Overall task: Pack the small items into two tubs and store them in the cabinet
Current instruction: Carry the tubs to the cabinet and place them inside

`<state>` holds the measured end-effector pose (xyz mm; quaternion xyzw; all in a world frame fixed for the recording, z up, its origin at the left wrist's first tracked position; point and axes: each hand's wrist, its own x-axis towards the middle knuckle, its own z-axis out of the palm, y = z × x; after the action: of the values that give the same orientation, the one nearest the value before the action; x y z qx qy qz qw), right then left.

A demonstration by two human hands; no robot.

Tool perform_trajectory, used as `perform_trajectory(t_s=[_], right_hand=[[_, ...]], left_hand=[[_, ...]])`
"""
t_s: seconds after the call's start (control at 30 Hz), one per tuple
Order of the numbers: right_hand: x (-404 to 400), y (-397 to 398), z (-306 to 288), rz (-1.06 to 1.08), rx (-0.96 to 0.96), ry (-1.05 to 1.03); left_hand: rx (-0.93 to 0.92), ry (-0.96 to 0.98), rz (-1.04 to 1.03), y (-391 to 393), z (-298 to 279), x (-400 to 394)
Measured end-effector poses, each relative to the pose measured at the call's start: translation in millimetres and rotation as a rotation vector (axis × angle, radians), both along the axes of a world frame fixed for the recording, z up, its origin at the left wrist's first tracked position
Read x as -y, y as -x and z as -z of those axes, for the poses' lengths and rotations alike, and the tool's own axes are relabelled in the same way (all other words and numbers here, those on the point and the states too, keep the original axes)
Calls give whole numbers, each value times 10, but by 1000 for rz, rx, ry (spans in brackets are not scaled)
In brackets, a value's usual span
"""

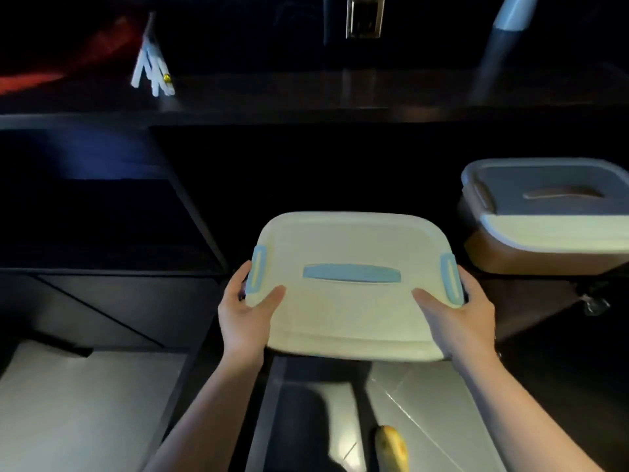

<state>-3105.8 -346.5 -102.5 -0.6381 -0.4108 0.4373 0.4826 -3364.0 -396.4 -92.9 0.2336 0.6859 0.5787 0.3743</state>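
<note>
A lidded white tub [354, 315] with a pale blue handle and blue side clips is held in mid-air in front of the dark cabinet opening [306, 172]. My left hand [243, 313] grips its left edge, thumb on the lid. My right hand [457, 318] grips its right edge the same way. A second lidded tub [548, 229] with a brownish body sits inside the cabinet at the right, half in shadow. What either tub holds is hidden by the lids.
The dark cabinet top [306, 93] carries white sticks [153, 71] at the left and a grey-blue object [503, 35] at the right. An open cabinet door [102, 311] stands at the left. A yellow thing like a banana [391, 449] lies on the grey tiled floor [85, 403].
</note>
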Motion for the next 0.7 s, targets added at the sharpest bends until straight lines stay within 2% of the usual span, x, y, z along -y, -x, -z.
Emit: perform_trajectory(t_s=[0.13, 0.3, 0.57, 0.7], right_hand=[[467, -149, 85, 27, 38, 8], [819, -278, 665, -20, 187, 143], [801, -286, 1917, -99, 312, 300], [535, -335, 2614, -167, 301, 360]], left_hand=[[28, 16, 0, -116, 140, 506], [143, 130, -29, -200, 623, 814], [72, 414, 55, -124, 1963, 695], [103, 465, 61, -155, 2717, 362]])
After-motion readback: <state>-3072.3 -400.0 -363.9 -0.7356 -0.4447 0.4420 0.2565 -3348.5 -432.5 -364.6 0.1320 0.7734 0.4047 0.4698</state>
